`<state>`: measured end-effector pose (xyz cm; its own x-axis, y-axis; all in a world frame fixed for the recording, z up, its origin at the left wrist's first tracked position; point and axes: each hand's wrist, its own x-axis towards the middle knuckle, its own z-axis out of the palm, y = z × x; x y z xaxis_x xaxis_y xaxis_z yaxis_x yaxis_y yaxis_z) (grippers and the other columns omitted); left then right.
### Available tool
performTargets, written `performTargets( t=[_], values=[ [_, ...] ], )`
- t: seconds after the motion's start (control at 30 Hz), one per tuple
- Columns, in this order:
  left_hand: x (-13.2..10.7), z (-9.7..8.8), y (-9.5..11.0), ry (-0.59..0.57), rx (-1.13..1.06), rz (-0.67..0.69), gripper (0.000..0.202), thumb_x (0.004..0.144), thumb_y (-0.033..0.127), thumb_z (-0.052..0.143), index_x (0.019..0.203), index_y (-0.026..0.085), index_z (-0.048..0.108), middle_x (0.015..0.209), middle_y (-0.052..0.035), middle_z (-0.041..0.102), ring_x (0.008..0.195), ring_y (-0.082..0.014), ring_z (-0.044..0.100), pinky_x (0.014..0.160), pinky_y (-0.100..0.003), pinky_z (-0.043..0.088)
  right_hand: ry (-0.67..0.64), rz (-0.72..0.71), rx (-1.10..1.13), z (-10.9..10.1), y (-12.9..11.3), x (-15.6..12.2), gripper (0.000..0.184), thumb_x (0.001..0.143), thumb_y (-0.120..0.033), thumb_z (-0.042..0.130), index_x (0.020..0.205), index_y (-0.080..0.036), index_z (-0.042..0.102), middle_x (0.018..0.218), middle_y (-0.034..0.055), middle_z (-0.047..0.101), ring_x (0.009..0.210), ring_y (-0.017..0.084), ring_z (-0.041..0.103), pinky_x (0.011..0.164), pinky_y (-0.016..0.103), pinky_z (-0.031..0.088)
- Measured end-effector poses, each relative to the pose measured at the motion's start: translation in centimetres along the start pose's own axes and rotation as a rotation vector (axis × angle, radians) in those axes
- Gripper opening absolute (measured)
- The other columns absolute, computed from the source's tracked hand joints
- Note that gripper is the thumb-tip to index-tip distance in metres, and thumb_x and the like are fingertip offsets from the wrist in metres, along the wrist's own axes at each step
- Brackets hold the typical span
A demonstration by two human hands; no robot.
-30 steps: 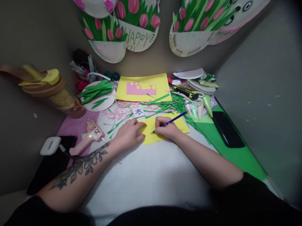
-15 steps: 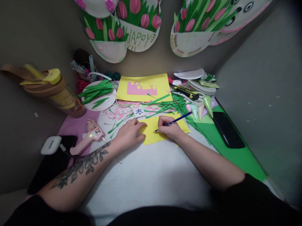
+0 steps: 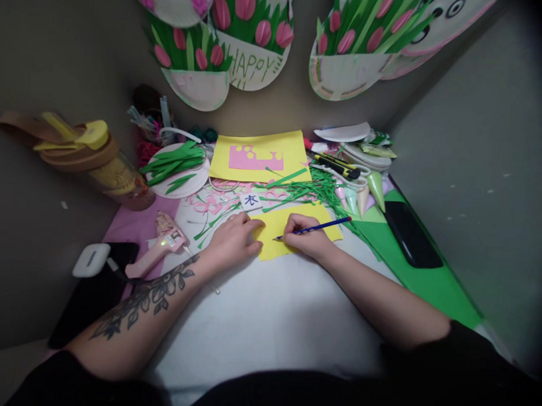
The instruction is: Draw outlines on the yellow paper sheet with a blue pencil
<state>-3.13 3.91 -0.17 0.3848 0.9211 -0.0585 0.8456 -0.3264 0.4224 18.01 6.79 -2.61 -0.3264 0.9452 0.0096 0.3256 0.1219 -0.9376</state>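
A small yellow sheet of paper (image 3: 273,250) lies on the white table surface in front of me. My right hand (image 3: 306,235) is closed round a blue pencil (image 3: 321,226), its tip at the paper's surface and its red end pointing up to the right. Any mark under the tip is too small to make out. My left hand (image 3: 236,240) rests flat on the sheet's left edge, thumb and fingers apart, holding nothing. Just beyond it sits a small white card (image 3: 251,202) with a dark character on it.
Green paper strips (image 3: 319,184) and pink scraps lie behind the sheet. A pink glue gun (image 3: 156,250) and a tumbler (image 3: 115,172) stand left. A yellow sheet with a pink cutout (image 3: 255,159) is at the back. A black phone (image 3: 411,236) and a utility knife (image 3: 338,165) are right.
The pencil has tipped lower to the right and its point has shifted slightly left and down. My right hand has turned a little; my left hand stays put.
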Motion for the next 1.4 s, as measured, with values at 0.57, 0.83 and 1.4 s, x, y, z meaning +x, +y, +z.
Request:
performTargets(
  t=[0.57,0.83,1.4],
  values=[
    [-0.01,-0.15,0.18,-0.007,-0.004,-0.017,0.045,0.079,0.035,0.053,0.123,0.026,0.055,0.107,-0.0057,0.054,0.100,-0.0231,0.054,0.090,-0.034,0.042,0.008,-0.035,-0.026,-0.04,0.00,-0.05,0.012,0.060,-0.017,0.058,0.055,-0.019,0.048,0.054,-0.0036,0.048,0.053,0.010,0.041,0.050,0.023,0.031],
    [-0.02,-0.06,0.11,-0.001,-0.003,-0.011,0.044,0.079,0.035,0.053,0.122,0.026,0.055,0.107,-0.0055,0.053,0.099,-0.0231,0.054,0.090,-0.034,0.043,0.004,-0.048,-0.017,0.00,0.00,-0.10,0.011,0.061,-0.017,0.058,0.055,-0.018,0.048,0.055,-0.0033,0.049,0.053,0.010,0.042,0.050,0.023,0.032],
    [-0.03,0.01,0.06,0.010,0.002,0.002,0.045,0.079,0.035,0.053,0.122,0.025,0.055,0.107,-0.0053,0.053,0.099,-0.0228,0.054,0.089,-0.035,0.043,0.054,-0.033,-0.026,-0.08,-0.10,-0.07,0.012,0.059,-0.017,0.057,0.054,-0.019,0.047,0.053,-0.0038,0.047,0.052,0.010,0.041,0.049,0.023,0.031]
  ],
)
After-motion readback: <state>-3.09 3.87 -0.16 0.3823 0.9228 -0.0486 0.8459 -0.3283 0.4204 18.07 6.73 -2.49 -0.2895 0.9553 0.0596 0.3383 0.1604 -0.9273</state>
